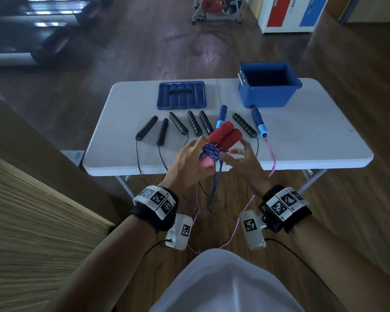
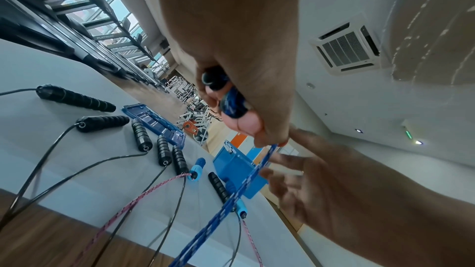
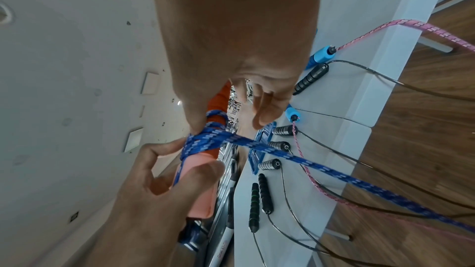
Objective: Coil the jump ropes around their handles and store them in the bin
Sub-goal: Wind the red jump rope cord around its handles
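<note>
My left hand point(image 1: 189, 163) grips two red foam handles point(image 1: 225, 134) held side by side above the table's front edge. A blue braided rope point(image 1: 212, 152) is wound a few turns round them, and its free length hangs down to the floor. In the right wrist view the wraps point(image 3: 210, 139) sit just above my left hand point(image 3: 154, 190). My right hand point(image 1: 241, 158) is blurred beside the wraps with its fingers spread. Its thumb point(image 3: 197, 125) touches the coil, and the fingers point(image 3: 267, 109) stay apart from the rope. The open blue bin point(image 1: 266, 97) stands at the table's far right.
The bin's blue lid point(image 1: 181, 95) lies flat at the far middle of the white folding table point(image 1: 302, 140). Several black handles point(image 1: 178, 123) and two blue handles point(image 1: 260, 123) lie in a row, their black and pink ropes point(image 1: 273, 158) trailing over the front edge.
</note>
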